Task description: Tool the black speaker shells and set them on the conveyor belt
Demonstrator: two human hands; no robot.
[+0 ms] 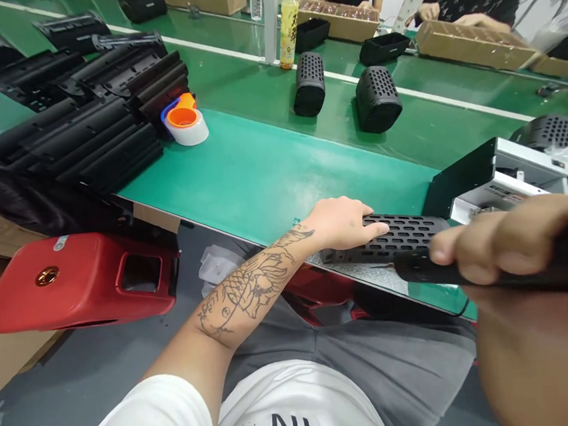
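Observation:
My left hand (348, 223) grips the left end of a black speaker housing (411, 229) with slotted holes, thumb on its top and the other fingers mostly out of sight. The housing lies at the near edge of the green bench mat. Close to the camera, my right hand (507, 238) is wrapped around a long black bar-shaped thing (420, 268), slightly blurred. Its blunt left end overlaps the housing's near side in view; whether they touch I cannot tell. A metal-and-black box (482, 180) stands just behind.
Black shell parts (90, 131) are piled at the left, beside a tape roll (188, 128). Two speakers (309, 83) (378, 99) and a yellow-labelled bottle (289, 28) stand farther back. A red stool (79, 279) is at lower left. Co-workers (475, 7) sit opposite with cardboard trays (473, 44).

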